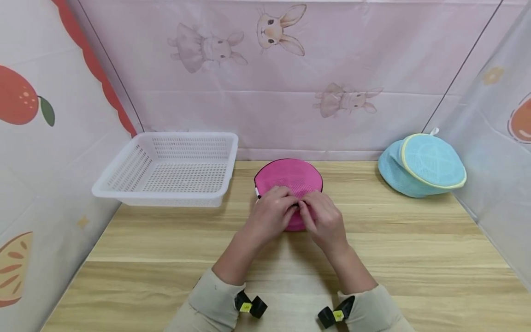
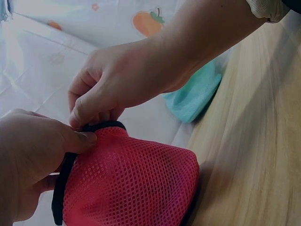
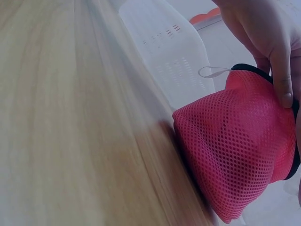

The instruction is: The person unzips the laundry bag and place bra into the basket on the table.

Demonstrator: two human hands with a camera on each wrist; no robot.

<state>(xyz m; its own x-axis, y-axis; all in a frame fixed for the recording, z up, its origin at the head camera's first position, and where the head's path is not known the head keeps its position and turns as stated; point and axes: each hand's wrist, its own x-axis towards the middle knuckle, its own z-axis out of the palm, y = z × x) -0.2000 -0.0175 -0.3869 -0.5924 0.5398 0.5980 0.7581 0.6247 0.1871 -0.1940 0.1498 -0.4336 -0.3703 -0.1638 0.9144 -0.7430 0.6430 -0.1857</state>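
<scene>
A pink mesh laundry bag (image 1: pixel 290 173) with black edging stands on the table in front of me. My left hand (image 1: pixel 271 210) pinches its black-trimmed edge between thumb and fingers. Right beside it, my right hand (image 1: pixel 325 219) pinches the same edge, the two sets of fingertips almost meeting. In the left wrist view the pink mesh bag (image 2: pixel 136 179) hangs below both hands, its side bulging. A thin white loop (image 3: pixel 214 72) sticks out from the trim in the right wrist view. Whatever lies between the fingertips is hidden.
A white perforated plastic basket (image 1: pixel 182 198) stands at the back left of the wooden table (image 1: pixel 166 267). At the back right sits a light-blue mesh bag (image 1: pixel 433 161) with yellow trim. Printed cloth walls (image 1: pixel 282 124) enclose the table at the back and sides.
</scene>
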